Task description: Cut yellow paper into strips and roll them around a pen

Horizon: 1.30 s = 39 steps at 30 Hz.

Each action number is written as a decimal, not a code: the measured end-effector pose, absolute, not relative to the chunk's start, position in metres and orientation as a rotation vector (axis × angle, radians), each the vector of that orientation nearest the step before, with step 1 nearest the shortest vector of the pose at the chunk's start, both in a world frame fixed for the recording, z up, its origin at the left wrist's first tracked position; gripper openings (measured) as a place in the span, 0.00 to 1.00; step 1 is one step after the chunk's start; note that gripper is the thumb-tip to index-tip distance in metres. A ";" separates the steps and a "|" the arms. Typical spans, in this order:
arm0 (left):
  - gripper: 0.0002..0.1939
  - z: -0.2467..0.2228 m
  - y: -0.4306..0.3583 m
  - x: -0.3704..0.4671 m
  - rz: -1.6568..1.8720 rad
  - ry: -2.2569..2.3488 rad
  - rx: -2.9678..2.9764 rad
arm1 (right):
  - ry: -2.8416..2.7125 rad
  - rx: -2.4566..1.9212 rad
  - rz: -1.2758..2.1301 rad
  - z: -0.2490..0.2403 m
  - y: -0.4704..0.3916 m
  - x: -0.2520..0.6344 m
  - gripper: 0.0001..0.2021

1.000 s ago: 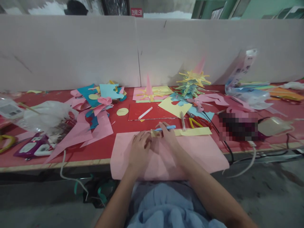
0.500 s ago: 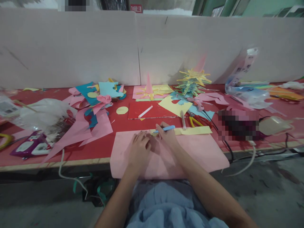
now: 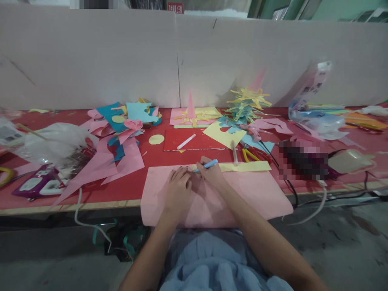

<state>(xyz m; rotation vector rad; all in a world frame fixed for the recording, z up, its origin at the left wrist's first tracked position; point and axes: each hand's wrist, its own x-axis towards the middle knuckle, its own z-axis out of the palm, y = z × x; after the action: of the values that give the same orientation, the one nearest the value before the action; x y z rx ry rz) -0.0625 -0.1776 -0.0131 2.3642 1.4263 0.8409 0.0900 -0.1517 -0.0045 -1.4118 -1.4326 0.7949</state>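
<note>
A large pink sheet (image 3: pixel 254 194) lies at the table's front edge, its near side hanging over. Along its far edge runs a narrow yellow strip (image 3: pixel 254 166). My right hand (image 3: pixel 210 171) is closed around a blue pen (image 3: pixel 211 163), its tip down at the strip's left part. Just left of it, my left hand (image 3: pixel 180 184) lies on the pink sheet with its fingers spread, the fingertips near the strip's left end. A clear stick (image 3: pixel 234 152) rests with its near end at the strip.
Behind are a red board (image 3: pixel 194 141) with a white stick, a yellow cut sheet (image 3: pixel 222 135) and a layered paper tree (image 3: pixel 247 105). Yellow-handled pliers (image 3: pixel 251 155) and a black cable lie right. Pink scraps (image 3: pixel 121 161), a plastic bag (image 3: pixel 57 141) and a purple device (image 3: pixel 36 184) stand left.
My right hand and the blue pen have shifted slightly left, closer to my left hand. My left hand stays in place on the pink sheet.
</note>
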 end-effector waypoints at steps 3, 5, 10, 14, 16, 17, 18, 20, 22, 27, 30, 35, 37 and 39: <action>0.14 -0.013 -0.177 -0.062 0.843 1.428 2.377 | -1.401 -1.411 0.810 -0.004 -0.152 0.090 0.12; 0.14 -0.012 -0.177 -0.063 0.829 1.428 2.386 | -1.404 -1.411 0.777 -0.004 -0.153 0.089 0.12; 0.15 -0.012 -0.178 -0.063 0.817 1.425 2.382 | -1.383 -1.397 0.748 -0.003 -0.155 0.088 0.12; 0.15 -0.012 -0.178 -0.063 0.847 1.420 2.375 | -1.255 -1.355 0.868 -0.003 -0.154 0.090 0.14; 0.15 -0.011 -0.179 -0.062 0.856 1.417 2.375 | -1.166 -1.303 0.946 -0.003 -0.153 0.091 0.15; 0.15 -0.011 -0.179 -0.062 0.856 1.418 2.374 | -1.131 -1.275 0.974 -0.002 -0.153 0.092 0.16; 0.15 -0.010 -0.179 -0.062 0.857 1.420 2.373 | -1.107 -1.252 0.990 -0.002 -0.153 0.092 0.16; 0.16 -0.010 -0.180 -0.062 0.864 1.435 2.360 | -1.091 -1.230 0.995 -0.002 -0.153 0.092 0.17; 0.17 -0.011 -0.179 -0.062 0.873 1.449 2.341 | -1.105 -1.234 0.988 -0.003 -0.154 0.092 0.18; 0.20 -0.014 -0.179 -0.064 0.865 1.444 2.350 | -1.140 -1.250 0.956 -0.005 -0.153 0.093 0.20; 0.19 -0.013 -0.178 -0.064 0.831 1.424 2.401 | -1.100 -1.219 1.006 -0.005 -0.154 0.093 0.17; 0.18 -0.011 -0.179 -0.063 0.813 1.428 2.434 | -1.126 -1.213 0.970 -0.007 -0.153 0.093 0.14; 0.19 -0.011 -0.179 -0.062 0.811 1.430 2.447 | -1.148 -1.209 0.953 -0.008 -0.152 0.094 0.15; 0.19 -0.012 -0.179 -0.062 0.800 1.437 2.464 | -1.164 -1.213 0.946 -0.008 -0.152 0.094 0.17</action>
<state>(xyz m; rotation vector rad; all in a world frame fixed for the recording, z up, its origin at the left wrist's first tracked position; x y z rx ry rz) -0.0620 -0.1788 -0.0120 2.4644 1.4367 0.8001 0.0943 -0.1519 -0.0077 -1.2131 -1.1645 0.9460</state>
